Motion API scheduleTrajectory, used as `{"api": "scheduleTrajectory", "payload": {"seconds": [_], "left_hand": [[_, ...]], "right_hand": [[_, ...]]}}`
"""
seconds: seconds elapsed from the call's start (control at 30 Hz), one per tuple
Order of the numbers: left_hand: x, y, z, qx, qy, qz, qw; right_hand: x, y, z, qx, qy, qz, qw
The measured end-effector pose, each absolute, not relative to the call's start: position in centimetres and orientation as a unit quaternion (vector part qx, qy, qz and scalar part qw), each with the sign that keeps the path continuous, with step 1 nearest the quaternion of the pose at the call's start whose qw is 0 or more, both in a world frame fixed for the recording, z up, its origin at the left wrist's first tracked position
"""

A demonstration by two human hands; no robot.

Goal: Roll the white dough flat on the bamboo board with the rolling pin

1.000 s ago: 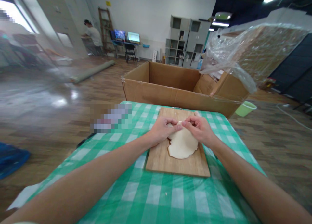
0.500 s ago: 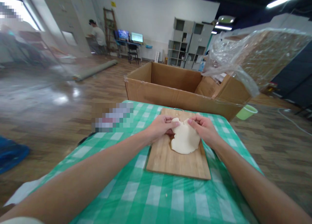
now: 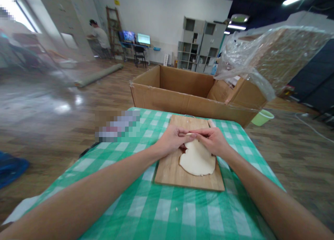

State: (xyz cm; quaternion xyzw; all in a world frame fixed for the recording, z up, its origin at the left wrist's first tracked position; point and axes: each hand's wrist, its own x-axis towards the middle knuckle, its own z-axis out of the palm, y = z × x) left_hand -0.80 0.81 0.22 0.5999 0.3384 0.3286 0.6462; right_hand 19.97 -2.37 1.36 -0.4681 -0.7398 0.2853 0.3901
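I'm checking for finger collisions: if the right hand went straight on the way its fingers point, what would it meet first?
Probably the left hand, close opposite at the upper edge of the dough; depth is unclear.

Dough's (image 3: pixel 199 160) a pale, thin, kinda blobby sheet, pinched at its 12 o'clock edge, ragged notch around 10, rounded at 6, sitting a bit toward 3 o'clock on the wooden board (image 3: pixel 169 174).
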Motion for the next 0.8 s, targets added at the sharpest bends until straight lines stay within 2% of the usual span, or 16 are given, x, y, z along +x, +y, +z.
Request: {"api": "scheduleTrajectory", "payload": {"seconds": [0.2,0.3,0.4,0.57,0.67,0.8], "left_hand": [[-1.5,1.9,0.3,0.555,0.303,0.286,0.720],[-1.4,1.9,0.2,0.582,0.323,0.292,0.687],[-1.2,1.5,0.1,0.638,0.341,0.310,0.617],[-1.1,0.9,-0.1,0.708,0.321,0.287,0.559],[-1.1,0.9,0.0,0.707,0.313,0.281,0.569],[-1.2,1.2,0.0,0.676,0.308,0.288,0.604]], "right_hand": [[19.7,-2.6,1.5,-0.462,-0.767,0.173,0.410],[19.7,-2.7,1.7,-0.459,-0.773,0.141,0.414],[19.6,-2.8,1.8,-0.464,-0.783,0.156,0.384],[19.5,-2.9,2.1,-0.470,-0.828,0.136,0.273],[19.5,-2.9,1.9,-0.480,-0.815,0.152,0.288],[19.3,-2.7,1.4,-0.500,-0.745,0.270,0.351]]}}
